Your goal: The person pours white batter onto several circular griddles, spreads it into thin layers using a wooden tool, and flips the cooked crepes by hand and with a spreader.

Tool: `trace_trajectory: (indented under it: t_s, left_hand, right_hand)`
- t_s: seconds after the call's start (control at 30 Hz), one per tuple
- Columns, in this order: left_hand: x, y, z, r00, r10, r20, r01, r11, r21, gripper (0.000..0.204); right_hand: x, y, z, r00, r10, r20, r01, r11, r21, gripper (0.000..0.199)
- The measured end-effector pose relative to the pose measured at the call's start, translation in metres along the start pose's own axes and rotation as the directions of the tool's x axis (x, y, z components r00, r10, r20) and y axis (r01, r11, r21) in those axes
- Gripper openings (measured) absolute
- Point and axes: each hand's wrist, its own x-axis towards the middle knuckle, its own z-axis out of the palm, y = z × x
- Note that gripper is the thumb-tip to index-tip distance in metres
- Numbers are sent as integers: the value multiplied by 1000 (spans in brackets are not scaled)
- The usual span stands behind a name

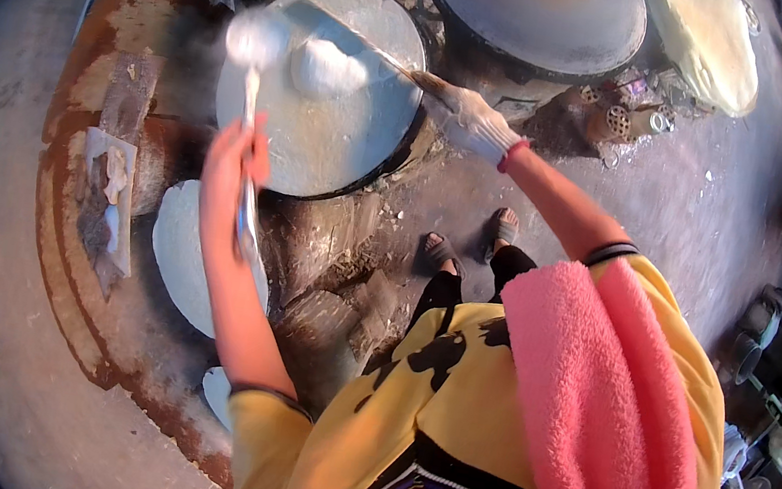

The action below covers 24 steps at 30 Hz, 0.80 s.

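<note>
In front of me is a round griddle (324,149) covered with a thin pale layer. A white mound (328,70) sits near its middle. My left hand (237,159) is closed round a long-handled tool like a ladle (250,97). Its round whitish head, smeared by motion, is over the griddle's left edge. My right hand (470,121), in a white glove, grips a long thin stick (370,45). That stick slants across the far part of the griddle, beyond the mound. Whether it touches the surface, I cannot tell.
A second, larger round griddle (542,14) stands at the far right, with a pale floppy sheet (708,54) beside it. Perforated cylinders (617,123) stand below. On the left is a brown ledge (81,87) with a narrow board (120,245). A white round (192,255) lies under my left forearm.
</note>
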Motion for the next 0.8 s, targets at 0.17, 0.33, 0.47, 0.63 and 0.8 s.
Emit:
trace_trajectory:
  t_s: [0.17, 0.33, 0.47, 0.63, 0.8]
  left_hand:
    - [35, 2, -33, 1000, -14, -13, 13, 997, -70, 17]
    - [-40, -55, -44, 987, -150, -65, 147, 988, -43, 17]
    - [-73, -60, -18, 980, -199, 18, 199, 979, -46, 18]
    - [-85, -102, 8, 995, -98, -23, 95, 992, -88, 18]
    - [-109, -71, 20, 938, 50, 344, 347, -171, -922, 24]
  right_hand:
    - [-54, -4, 9, 943, -296, 151, 303, 952, -30, 44]
    - [-72, -45, 45, 977, 119, 179, -162, 954, 253, 45]
    - [-58, 11, 93, 951, -218, -218, 293, 862, 415, 44]
    - [-98, -19, 85, 994, 32, -103, -13, 984, 179, 40]
    - [-100, -47, 62, 971, -36, 236, -111, 806, 581, 41]
